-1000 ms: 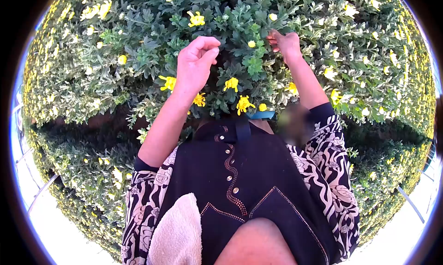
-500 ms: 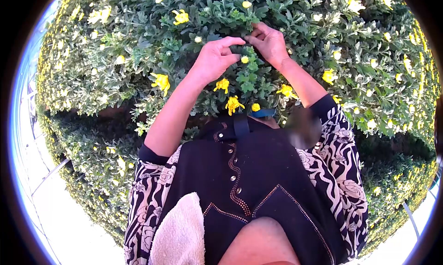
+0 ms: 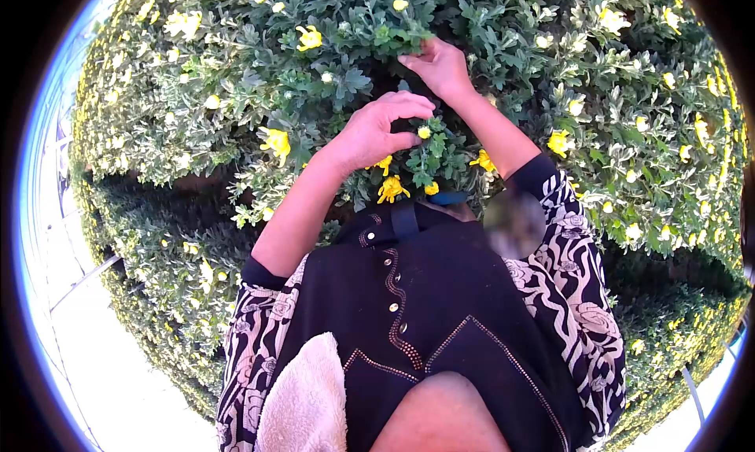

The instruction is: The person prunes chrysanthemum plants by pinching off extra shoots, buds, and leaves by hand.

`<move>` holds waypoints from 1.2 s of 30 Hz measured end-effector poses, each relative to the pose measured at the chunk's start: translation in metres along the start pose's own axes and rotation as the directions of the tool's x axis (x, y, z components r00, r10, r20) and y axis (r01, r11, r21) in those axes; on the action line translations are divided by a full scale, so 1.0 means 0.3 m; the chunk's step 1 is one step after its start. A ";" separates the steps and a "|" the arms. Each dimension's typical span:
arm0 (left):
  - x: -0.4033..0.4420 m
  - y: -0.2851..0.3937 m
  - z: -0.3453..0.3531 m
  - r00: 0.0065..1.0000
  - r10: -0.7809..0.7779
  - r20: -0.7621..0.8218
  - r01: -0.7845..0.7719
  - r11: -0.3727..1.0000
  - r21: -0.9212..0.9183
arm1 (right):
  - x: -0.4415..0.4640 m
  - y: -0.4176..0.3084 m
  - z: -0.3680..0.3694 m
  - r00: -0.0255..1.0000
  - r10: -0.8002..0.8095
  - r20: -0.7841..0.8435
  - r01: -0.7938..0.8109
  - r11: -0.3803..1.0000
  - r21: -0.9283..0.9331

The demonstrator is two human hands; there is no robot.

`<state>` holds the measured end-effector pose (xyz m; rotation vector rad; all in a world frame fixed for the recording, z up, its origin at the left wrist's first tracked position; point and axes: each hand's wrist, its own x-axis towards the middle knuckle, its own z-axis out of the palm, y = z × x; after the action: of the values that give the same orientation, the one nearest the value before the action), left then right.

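Observation:
Chrysanthemum plants with dark green lobed leaves and yellow blooms surround both hands. My right hand (image 3: 442,70) is at the upper middle, thumb and forefinger closed on a leafy chrysanthemum shoot (image 3: 397,38); leaves hide part of the grip. Lower and to the left, my left hand (image 3: 381,131) is open, fingers curved with a gap above the thumb. Beside its thumb tip stands a small yellow bud (image 3: 424,132) on a leafy stem. Open yellow flowers (image 3: 391,189) hang just below this hand, near the front of my dark top.
Dense flower rows spread on both sides, with a large yellow bloom (image 3: 275,142) left of my forearm and another flower (image 3: 558,143) on the right. A shaded gap (image 3: 181,191) separates the rows at left. A pale cloth (image 3: 305,397) hangs at my chest.
My hands have moved apart: the left has come down toward me, while the right has shifted slightly left with the shoot. The budded stem beside my left hand now sits lower.

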<state>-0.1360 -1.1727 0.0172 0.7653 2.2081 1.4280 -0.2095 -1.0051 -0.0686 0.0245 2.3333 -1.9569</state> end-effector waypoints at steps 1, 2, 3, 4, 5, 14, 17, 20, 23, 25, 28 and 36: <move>-0.010 -0.007 -0.009 1.000 0.021 0.009 -0.022 0.998 0.057 | 0.001 0.014 0.005 0.975 -0.211 -0.069 0.202 0.972 -0.118; -0.017 -0.012 -0.018 0.999 0.041 -0.026 -0.040 0.998 0.047 | 0.009 0.032 0.000 0.976 -0.216 -0.035 0.197 0.936 -0.293; -0.025 -0.018 -0.022 0.994 0.013 -0.104 -0.005 0.997 0.074 | 0.014 0.054 -0.009 0.944 -0.331 0.004 0.272 0.768 -0.580; -0.038 -0.036 -0.023 0.982 -0.067 -0.179 0.067 0.998 -0.005 | 0.008 0.053 -0.009 0.913 -0.404 0.057 0.351 0.707 -0.615; -0.048 -0.052 -0.026 0.958 -0.148 -0.246 0.129 0.987 -0.091 | 0.004 0.049 -0.014 0.875 -0.471 0.112 0.425 0.635 -0.645; -0.100 -0.130 -0.089 0.922 -0.236 -0.308 0.088 0.901 -0.425 | -0.013 -0.019 0.036 0.989 -0.137 0.062 0.150 0.943 -0.296; -0.115 -0.115 -0.087 0.931 -0.242 -0.272 0.115 0.904 -0.411 | -0.004 -0.090 0.089 0.989 0.146 0.040 -0.150 0.976 0.157; -0.113 -0.117 -0.084 0.915 -0.230 -0.332 0.068 0.898 -0.434 | 0.040 -0.111 0.115 0.998 0.061 -0.003 -0.059 0.986 0.155; -0.119 -0.114 -0.096 0.917 -0.227 -0.329 0.059 0.891 -0.450 | 0.061 -0.100 0.090 0.996 -0.021 -0.084 0.017 0.999 -0.044; -0.136 -0.137 -0.115 0.919 -0.243 -0.311 0.082 0.888 -0.452 | 0.032 -0.092 0.048 0.861 -0.481 0.163 0.421 0.497 -0.759; -0.145 -0.147 -0.126 0.917 -0.266 -0.299 0.109 0.884 -0.454 | 0.015 -0.038 -0.012 0.800 -0.523 0.294 0.542 0.419 -0.729; -0.148 -0.151 -0.116 0.905 -0.276 -0.323 0.103 0.880 -0.463 | 0.012 -0.010 -0.027 0.931 -0.232 -0.281 0.151 0.948 -0.281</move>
<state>-0.1331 -1.2402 -0.0089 0.1088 2.0190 1.9973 -0.2138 -0.9978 -0.0646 0.0947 2.8809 -1.8281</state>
